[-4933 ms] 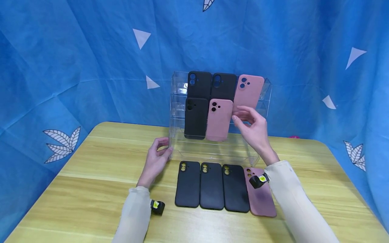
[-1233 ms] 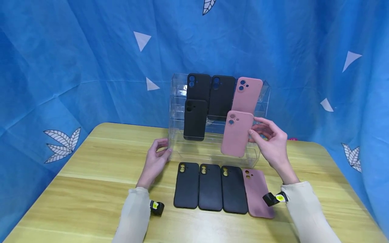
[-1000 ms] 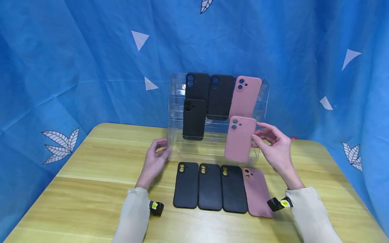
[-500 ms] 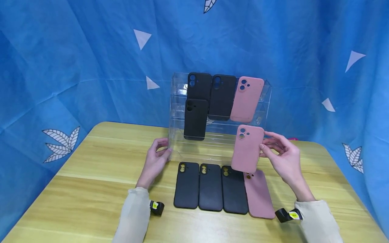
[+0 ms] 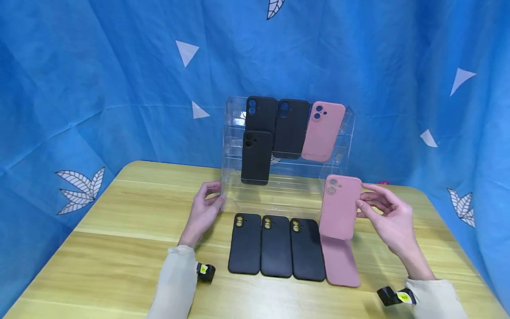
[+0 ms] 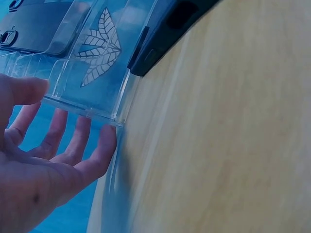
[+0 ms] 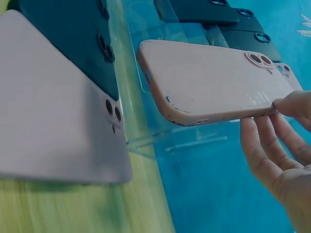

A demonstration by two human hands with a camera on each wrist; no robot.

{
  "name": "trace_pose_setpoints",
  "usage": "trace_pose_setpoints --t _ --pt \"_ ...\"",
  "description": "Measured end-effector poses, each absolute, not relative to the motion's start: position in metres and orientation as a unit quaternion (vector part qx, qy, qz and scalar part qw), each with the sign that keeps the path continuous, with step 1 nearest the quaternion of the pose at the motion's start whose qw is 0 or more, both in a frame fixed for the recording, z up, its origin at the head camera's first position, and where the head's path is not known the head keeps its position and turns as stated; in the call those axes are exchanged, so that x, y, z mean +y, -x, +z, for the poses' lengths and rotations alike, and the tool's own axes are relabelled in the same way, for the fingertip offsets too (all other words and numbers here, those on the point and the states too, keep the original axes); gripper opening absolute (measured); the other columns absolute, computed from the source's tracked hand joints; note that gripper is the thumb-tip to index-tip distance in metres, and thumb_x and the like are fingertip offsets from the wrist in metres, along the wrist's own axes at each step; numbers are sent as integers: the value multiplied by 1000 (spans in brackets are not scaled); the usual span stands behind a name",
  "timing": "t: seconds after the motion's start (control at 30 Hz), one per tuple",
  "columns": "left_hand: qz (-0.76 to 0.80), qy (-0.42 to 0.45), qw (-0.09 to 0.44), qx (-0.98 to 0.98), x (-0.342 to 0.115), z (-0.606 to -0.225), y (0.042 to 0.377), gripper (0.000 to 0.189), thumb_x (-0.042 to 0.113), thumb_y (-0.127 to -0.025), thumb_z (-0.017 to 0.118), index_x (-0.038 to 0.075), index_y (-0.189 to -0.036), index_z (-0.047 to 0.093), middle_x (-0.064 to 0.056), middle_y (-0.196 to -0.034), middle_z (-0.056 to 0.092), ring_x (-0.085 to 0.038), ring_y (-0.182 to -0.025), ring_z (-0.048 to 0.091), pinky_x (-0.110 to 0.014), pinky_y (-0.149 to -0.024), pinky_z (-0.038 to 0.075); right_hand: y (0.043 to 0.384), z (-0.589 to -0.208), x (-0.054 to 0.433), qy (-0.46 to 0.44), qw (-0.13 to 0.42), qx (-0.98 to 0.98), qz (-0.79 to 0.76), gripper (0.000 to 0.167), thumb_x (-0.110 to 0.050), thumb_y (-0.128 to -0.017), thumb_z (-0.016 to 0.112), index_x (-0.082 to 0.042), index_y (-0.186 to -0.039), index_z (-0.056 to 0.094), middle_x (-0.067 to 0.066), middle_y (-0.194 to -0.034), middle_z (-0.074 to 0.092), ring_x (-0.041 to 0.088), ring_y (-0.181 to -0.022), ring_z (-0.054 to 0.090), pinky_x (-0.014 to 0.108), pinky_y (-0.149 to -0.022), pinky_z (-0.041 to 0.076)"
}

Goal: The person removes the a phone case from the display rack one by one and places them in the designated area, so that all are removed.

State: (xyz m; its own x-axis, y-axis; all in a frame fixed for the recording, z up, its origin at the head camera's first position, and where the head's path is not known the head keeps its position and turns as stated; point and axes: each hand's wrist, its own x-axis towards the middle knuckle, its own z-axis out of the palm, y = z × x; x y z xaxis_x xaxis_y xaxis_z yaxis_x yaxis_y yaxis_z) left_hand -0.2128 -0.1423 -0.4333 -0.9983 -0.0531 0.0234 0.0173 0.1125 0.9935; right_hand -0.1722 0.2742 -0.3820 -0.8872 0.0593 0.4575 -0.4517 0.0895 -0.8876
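A pink phone case (image 5: 340, 207) is pinched along its right edge by the thumb and fingers of my right hand (image 5: 392, 221). It hangs off the front right of the clear display rack (image 5: 232, 153), above a pink case (image 5: 340, 266) on the table that it partly covers. My left hand (image 5: 204, 212) grips the rack's lower left side; in the left wrist view the thumb (image 6: 30, 90) lies on one side and the fingers on the other. The rack's upper tier bears two black cases (image 5: 291, 128) and a pink case (image 5: 323, 130). Below them stands one black case (image 5: 256, 159).
Three black phone cases (image 5: 245, 243) lie in a row on the wooden table (image 5: 131, 248), left of the flat pink one. Behind the table hangs a blue curtain (image 5: 139, 66). A small pink object (image 5: 383, 182) shows at the table's back edge.
My right hand has taken the pink case out of the rack's lower tier and brought it down to the right, over the table's pink case. My left hand has stayed at the rack.
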Motion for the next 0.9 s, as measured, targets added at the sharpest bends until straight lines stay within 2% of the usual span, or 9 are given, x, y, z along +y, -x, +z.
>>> trace_pose_setpoints --t 0.63,0.9 --pt "-663 -9 29 -748 -143 -433 213 41 8 -100 60 8 -139 49 -18 -145 49 -43 -136 54 -50 -103 57 144 -396 319 -101 164 -728 659 45 17 -88 66 2 -130 65 -3 -95 76 6 -81 75 27 -63 63" --pt "-657 -10 31 -753 -142 -435 214 40 9 -100 60 9 -139 49 -18 -145 49 -42 -136 54 -49 -102 57 135 -404 339 -96 128 -752 640 44 15 -90 66 -6 -128 68 -7 -96 77 4 -83 75 28 -62 63"
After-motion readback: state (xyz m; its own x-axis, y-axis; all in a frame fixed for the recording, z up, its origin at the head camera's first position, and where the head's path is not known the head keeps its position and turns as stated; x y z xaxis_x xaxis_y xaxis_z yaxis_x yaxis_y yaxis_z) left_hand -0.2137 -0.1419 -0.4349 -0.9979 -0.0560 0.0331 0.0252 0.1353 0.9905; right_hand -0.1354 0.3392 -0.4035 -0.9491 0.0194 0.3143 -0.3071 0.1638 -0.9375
